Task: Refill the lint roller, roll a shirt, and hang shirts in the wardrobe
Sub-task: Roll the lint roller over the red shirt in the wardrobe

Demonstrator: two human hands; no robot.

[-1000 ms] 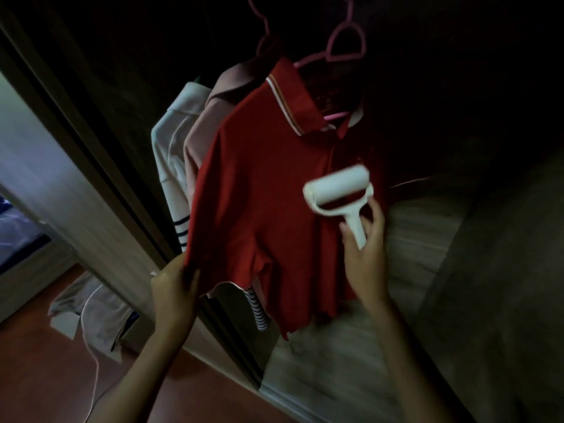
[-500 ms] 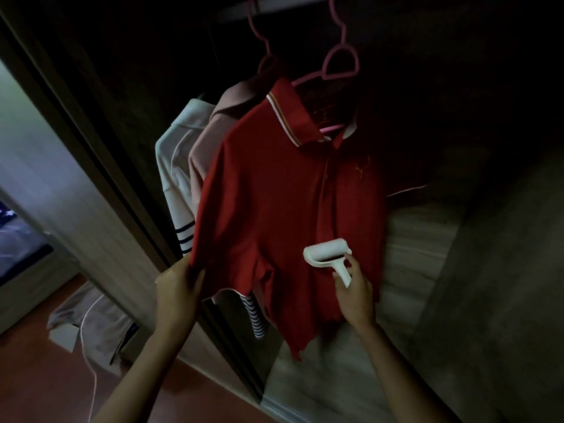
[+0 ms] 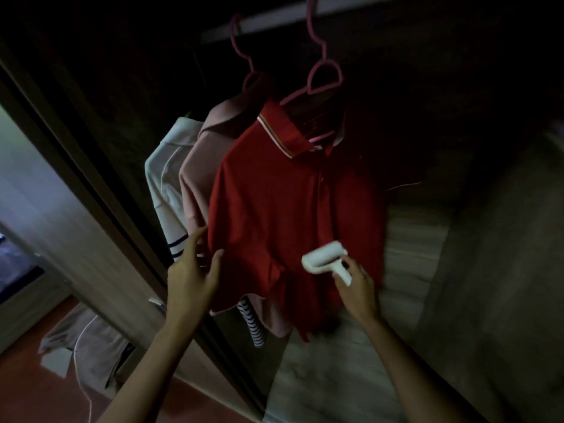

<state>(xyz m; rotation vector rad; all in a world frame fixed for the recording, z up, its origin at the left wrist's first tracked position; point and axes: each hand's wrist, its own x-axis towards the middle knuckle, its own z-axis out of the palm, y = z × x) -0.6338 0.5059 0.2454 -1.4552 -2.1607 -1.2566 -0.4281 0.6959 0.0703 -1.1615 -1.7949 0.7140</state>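
Note:
A red polo shirt [image 3: 274, 203] hangs on a pink hanger [image 3: 323, 77] from the wardrobe rail [image 3: 274, 24]. My right hand [image 3: 357, 288] grips the handle of a white lint roller [image 3: 323, 257], whose roll lies against the lower front of the red shirt. My left hand [image 3: 192, 273] is at the shirt's left sleeve edge with fingers spread and relaxed, apparently holding nothing. Behind the red shirt hang a pink shirt [image 3: 198, 178] and a white shirt [image 3: 166, 166] with dark stripes.
The dark wardrobe door frame [image 3: 100, 203] runs diagonally at left. A wooden shelf [image 3: 351, 346] lies under the shirts. A beige cloth and a white cord [image 3: 82, 340] lie on the reddish floor outside the wardrobe.
The lint roller went down the red shirt's front from chest height to the lower part. My left hand let go of the sleeve hem and opened.

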